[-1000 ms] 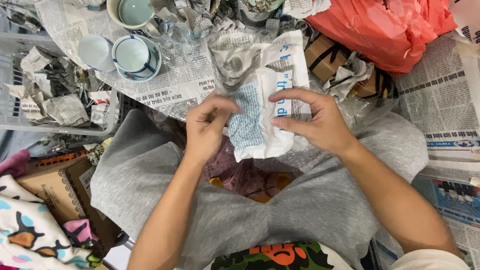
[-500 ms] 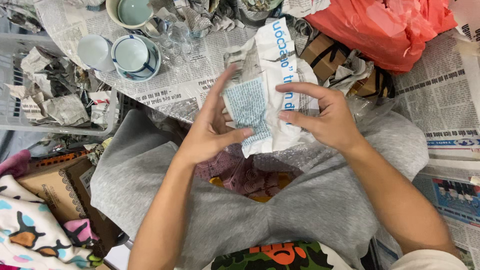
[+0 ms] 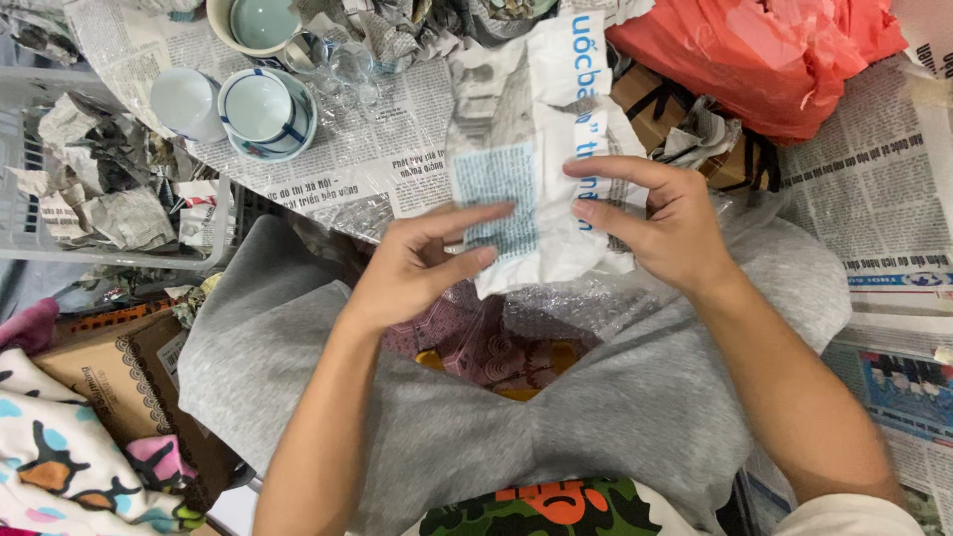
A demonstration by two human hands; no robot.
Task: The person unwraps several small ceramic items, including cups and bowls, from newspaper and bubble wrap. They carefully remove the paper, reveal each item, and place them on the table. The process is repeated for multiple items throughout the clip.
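Nearest the camera lie the person's lap in grey cloth [image 3: 615, 417] and, at the bottom edge, a shirt hem with a camouflage and orange print [image 3: 536, 506]. To the left sit a patterned fabric [image 3: 60, 467] in white, pink and black and a brown cardboard box [image 3: 109, 372]. Between the knees shows a clear plastic bag [image 3: 496, 347] with reddish and yellow contents.

Above the lap, both hands hold a crumpled sheet of newspaper [image 3: 526, 149] upright between them. The left hand [image 3: 417, 268] has its fingers stretched out flat against the lower left of the sheet, thumb pressing the bottom edge. The right hand [image 3: 665, 223] grips the right side, fingers curled over the front and the thumb below them, so the paper is pinched there. The sheet is white with a block of small grey print and large blue letters.

Beyond the hands, the tabletop is covered with more newspaper [image 3: 328, 149]. On it, to the left, stand a white cup [image 3: 184, 99] and, touching it, a bowl with a blue rim [image 3: 263, 109]; farther back is a larger bowl [image 3: 258, 20] with a pale green inside. Just beside these are small clear glasses [image 3: 347, 69]. At far left a white wire basket [image 3: 109, 179] holds paper scraps. At top right lies an orange-red plastic bag [image 3: 764, 50], with a cardboard box [image 3: 655, 94] just below it.
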